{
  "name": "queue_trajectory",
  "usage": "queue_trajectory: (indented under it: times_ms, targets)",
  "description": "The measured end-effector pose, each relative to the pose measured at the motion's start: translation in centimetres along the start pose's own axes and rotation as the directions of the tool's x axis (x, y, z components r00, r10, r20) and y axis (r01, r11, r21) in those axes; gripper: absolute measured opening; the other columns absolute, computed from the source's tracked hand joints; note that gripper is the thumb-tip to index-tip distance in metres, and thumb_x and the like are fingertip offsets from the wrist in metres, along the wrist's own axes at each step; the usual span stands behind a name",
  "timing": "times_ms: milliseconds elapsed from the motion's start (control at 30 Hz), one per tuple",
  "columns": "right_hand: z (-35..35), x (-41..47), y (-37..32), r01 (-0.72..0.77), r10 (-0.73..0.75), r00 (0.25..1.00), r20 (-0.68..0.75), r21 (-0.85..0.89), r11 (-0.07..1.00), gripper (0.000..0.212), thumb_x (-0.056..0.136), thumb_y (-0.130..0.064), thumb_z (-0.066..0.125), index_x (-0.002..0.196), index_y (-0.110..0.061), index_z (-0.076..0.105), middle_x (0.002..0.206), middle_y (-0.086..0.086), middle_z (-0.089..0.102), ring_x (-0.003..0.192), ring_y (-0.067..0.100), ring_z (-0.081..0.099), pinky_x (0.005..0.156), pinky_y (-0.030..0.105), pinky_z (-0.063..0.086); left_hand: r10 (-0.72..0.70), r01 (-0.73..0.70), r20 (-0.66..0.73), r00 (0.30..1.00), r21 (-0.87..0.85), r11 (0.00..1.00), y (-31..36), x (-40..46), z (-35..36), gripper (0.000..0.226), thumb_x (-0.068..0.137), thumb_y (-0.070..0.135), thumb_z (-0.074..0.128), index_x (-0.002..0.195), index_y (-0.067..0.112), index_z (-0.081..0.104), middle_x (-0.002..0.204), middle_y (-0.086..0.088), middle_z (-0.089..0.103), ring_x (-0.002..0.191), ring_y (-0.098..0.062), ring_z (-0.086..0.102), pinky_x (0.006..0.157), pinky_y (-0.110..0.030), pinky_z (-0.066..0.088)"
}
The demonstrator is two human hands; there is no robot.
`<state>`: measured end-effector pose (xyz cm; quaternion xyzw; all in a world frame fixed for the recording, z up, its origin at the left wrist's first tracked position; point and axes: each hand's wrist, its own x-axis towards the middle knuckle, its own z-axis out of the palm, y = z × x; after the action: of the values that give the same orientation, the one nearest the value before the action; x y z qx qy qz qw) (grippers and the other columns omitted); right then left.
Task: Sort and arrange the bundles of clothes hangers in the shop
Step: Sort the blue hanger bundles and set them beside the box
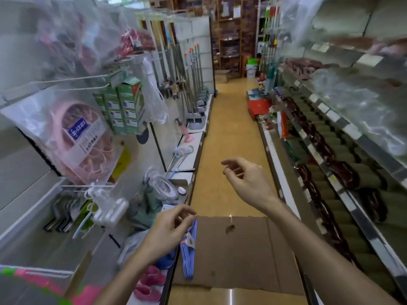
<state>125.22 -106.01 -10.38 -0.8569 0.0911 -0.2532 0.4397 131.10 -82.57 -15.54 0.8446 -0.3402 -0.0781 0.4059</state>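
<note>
A bundle of blue-purple clothes hangers stands on edge at the left side of a flattened cardboard box on the aisle floor. My left hand hovers over the bundle's top, its fingers loosely curled and pinching at the hanger hooks. Farther up the aisle, my right hand floats in the air with relaxed fingers and holds nothing. A white hanger bundle hangs from a peg on the left shelf. Pink hangers lie on the low shelf at the bottom left.
Shelving lines both sides of a narrow aisle with a yellow floor. On the left hang a bagged pink rack, green boxes and mops. Dark packaged goods fill the right shelves. Buckets and boxes stand at the far end.
</note>
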Motion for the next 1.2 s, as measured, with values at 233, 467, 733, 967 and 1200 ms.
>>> queue_trajectory:
  times_ms: [233, 467, 733, 967, 1200]
  targets:
    - [6.1, 7.8, 8.9, -0.115, 0.117, 0.987, 0.108, -0.026, 0.993, 0.023, 0.097, -0.022, 0.056, 0.117, -0.02, 0.067, 0.094, -0.013, 0.067, 0.086, 0.002, 0.062, 0.077, 0.03, 0.058, -0.145, 0.144, -0.065, 0.987, -0.026, 0.989, -5.8, 7.4, 0.9, 0.011, 0.096, 0.017, 0.061, 0.099, 0.026, 0.068, 0.085, 0.013, 0.07, 0.078, -0.008, 0.068, 0.069, -0.031, 0.056]
    - [16.0, 9.4, 18.9, -0.268, 0.269, 0.941, 0.206, -0.034, 0.963, 0.02, 0.098, -0.02, 0.055, 0.114, -0.024, 0.067, 0.089, -0.017, 0.064, 0.081, 0.01, 0.063, 0.069, 0.038, 0.059, -0.281, 0.266, -0.124, 0.952, -0.123, 0.956, -16.9, 11.8, 4.8, 0.015, 0.095, 0.017, 0.062, 0.102, 0.03, 0.067, 0.091, 0.019, 0.067, 0.082, -0.008, 0.067, 0.074, -0.038, 0.057]
    - [30.8, 8.5, 35.7, -0.313, 0.323, 0.923, 0.211, -0.078, 0.946, 0.02, 0.097, -0.018, 0.056, 0.115, -0.022, 0.065, 0.089, -0.01, 0.065, 0.082, 0.007, 0.062, 0.074, 0.033, 0.056, -0.303, 0.286, -0.168, 0.938, -0.117, 0.951, -36.8, 15.2, 12.7, 0.017, 0.095, 0.019, 0.061, 0.105, 0.033, 0.064, 0.09, 0.015, 0.064, 0.078, -0.011, 0.065, 0.068, -0.037, 0.056]
    - [45.0, 4.7, 52.0, -0.371, 0.39, 0.883, 0.263, -0.12, 0.921, 0.021, 0.098, -0.02, 0.056, 0.118, -0.019, 0.062, 0.103, -0.002, 0.064, 0.091, 0.009, 0.061, 0.081, 0.032, 0.056, -0.352, 0.321, -0.233, 0.906, -0.161, 0.933, -55.1, 16.8, 22.2, 0.016, 0.094, 0.016, 0.063, 0.106, 0.026, 0.063, 0.098, 0.008, 0.066, 0.08, -0.004, 0.061, 0.069, -0.018, 0.049]
    - [57.6, -1.3, 64.7, -0.654, 0.61, 0.714, 0.344, 0.016, 0.756, 0.017, 0.095, -0.014, 0.057, 0.111, -0.019, 0.06, 0.094, 0.005, 0.07, 0.085, 0.018, 0.068, 0.085, 0.042, 0.058, -0.458, 0.409, -0.347, 0.818, -0.21, 0.888, -68.6, 18.8, 29.7, 0.026, 0.092, 0.021, 0.065, 0.117, 0.018, 0.06, 0.112, 0.001, 0.064, 0.094, -0.008, 0.06, 0.075, -0.018, 0.041]
